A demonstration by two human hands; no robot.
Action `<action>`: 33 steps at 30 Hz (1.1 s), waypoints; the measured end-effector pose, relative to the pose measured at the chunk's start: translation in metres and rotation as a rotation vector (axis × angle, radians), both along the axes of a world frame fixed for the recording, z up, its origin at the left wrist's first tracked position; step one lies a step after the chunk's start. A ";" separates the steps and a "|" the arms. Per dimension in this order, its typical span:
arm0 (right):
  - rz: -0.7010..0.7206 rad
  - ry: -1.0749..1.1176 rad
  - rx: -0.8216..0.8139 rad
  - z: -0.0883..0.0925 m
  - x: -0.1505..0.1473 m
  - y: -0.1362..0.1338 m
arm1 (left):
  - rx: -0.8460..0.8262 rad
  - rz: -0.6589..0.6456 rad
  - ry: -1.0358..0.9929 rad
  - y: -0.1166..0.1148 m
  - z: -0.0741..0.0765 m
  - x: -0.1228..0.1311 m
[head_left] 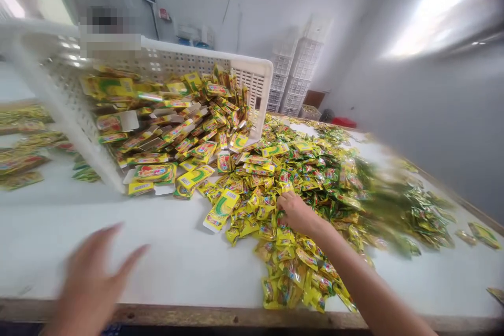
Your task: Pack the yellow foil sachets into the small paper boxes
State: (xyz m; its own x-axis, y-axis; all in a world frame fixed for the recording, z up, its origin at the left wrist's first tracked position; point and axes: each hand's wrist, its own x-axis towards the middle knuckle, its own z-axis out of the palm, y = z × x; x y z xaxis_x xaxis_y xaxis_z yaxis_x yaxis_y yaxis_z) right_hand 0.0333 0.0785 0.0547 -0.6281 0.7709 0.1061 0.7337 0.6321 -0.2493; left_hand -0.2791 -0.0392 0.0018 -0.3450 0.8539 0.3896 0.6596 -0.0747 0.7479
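Observation:
My right hand (pixel 296 213) rests on a big heap of small yellow and green sachets (pixel 315 178) spread over the white table (pixel 118 241); its fingers curl down into the sachets. My left hand (pixel 92 278) hovers over the table's near edge, blurred, with its fingers stretched apart and nothing in it. A white perforated plastic crate (pixel 165 63) is tipped on its side at the back left. Flat yellow carton boxes (pixel 177 136) spill out of it onto the table.
A person stands behind the tipped crate at the back left. More yellow packs (pixel 23 157) lie at the far left. Stacked white crates (pixel 299 68) stand against the back wall. Loose sachets (pixel 480 233) are scattered at the right. The table has a wooden front edge (pixel 197 315).

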 end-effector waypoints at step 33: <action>-0.008 0.609 -0.017 0.001 -0.065 -0.122 | -0.292 -0.425 -0.324 -0.037 0.001 0.068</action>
State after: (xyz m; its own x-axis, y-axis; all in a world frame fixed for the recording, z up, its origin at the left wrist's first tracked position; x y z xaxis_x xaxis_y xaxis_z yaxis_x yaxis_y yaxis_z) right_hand -0.0319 -0.0438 0.0555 -0.4527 0.7799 0.4322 0.4609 0.6196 -0.6354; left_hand -0.2113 -0.0761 0.0023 -0.0121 0.9986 0.0511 0.3524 -0.0435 0.9349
